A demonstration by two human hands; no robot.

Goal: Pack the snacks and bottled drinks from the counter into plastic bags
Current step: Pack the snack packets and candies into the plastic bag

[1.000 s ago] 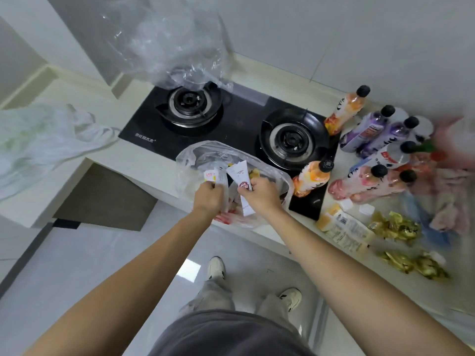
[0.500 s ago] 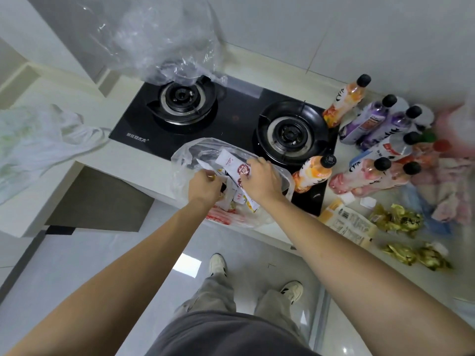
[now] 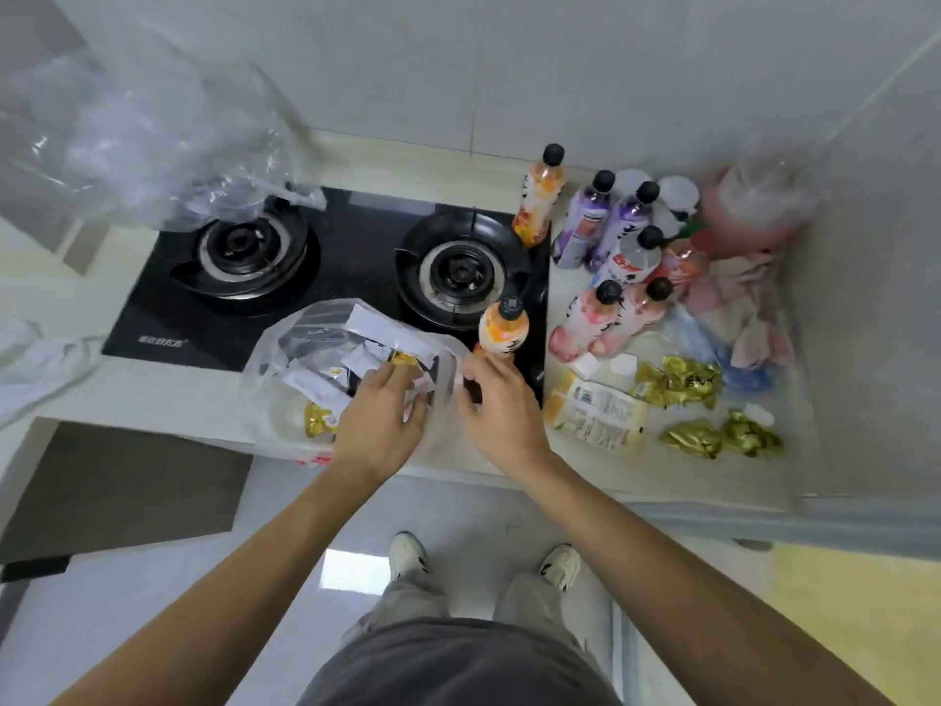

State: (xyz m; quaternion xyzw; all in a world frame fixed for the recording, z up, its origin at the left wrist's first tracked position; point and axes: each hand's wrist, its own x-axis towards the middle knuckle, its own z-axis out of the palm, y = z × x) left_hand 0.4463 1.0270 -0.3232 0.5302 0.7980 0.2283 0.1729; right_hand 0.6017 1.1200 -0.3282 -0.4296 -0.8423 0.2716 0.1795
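White brand lettering on the black stove (image 3: 351, 257) front edge and bottle labels are too blurred to read.

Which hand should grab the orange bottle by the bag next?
Probably the right hand: it sits open just below the orange bottle, apart from the bag. The left hand is busy at the plastic bag mouth, farther away.
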